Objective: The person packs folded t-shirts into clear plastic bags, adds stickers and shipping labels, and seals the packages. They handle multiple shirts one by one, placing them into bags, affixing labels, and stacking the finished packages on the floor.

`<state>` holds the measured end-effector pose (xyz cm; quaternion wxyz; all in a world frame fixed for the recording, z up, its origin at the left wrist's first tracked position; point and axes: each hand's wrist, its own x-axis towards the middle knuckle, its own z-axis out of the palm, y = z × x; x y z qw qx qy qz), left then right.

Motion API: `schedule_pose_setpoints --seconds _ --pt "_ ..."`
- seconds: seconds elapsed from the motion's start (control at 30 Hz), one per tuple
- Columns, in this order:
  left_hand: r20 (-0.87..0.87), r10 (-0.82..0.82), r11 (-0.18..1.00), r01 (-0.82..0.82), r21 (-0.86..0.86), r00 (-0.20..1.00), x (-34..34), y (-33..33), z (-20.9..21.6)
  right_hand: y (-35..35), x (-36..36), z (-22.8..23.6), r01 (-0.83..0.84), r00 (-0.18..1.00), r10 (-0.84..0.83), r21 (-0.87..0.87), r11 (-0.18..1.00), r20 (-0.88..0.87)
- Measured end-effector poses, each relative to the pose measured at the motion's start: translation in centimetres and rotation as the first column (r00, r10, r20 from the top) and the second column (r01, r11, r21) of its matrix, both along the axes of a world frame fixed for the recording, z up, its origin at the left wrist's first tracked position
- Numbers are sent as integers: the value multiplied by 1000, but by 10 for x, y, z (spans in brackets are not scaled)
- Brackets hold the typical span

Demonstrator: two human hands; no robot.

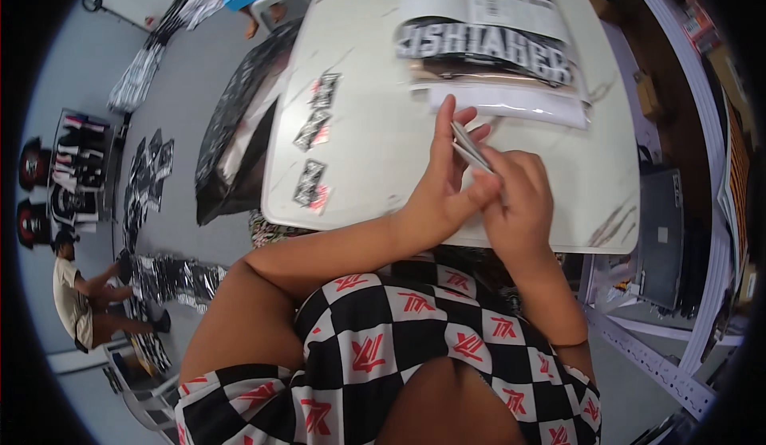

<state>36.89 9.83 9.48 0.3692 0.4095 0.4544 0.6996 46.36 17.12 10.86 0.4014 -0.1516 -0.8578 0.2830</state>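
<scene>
Over the near part of the table, my left hand [448, 180] and my right hand [523, 202] come together around a thin stack of cards or stickers [472, 150], seen nearly edge-on. The left fingers point away from me behind the stack, its thumb in front. My right fingers pinch the near end. On the table to the left lie small black-and-white stickers with red parts, one [309, 186] nearest me and others [313, 129] beyond it. Past my hands sits a pile of clear-bagged folded black garments [495, 50], with white sheets on and under it.
The white marbled table [367, 86] has rounded corners. Left of it rests a large black plastic bag [239, 134] on the floor. Purple metal shelving [678, 38] runs along the right side. Far left, a person [80, 293] sits low near black packages [175, 277].
</scene>
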Motion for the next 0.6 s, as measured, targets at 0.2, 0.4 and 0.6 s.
schedule_pose_setpoints --seconds 0.2,0.4,0.6 --pt "508 40 996 4 -85 861 -41 -81 -13 -60 -64 -8 -203 927 192 1 979 322" --pt "500 171 980 -94 -176 849 -69 -130 -6 -113 -105 -2 -250 826 284 -134 959 487" --pt "719 176 978 -202 -50 673 -91 -169 -14 -118 -121 2 -354 755 554 -493 795 351"
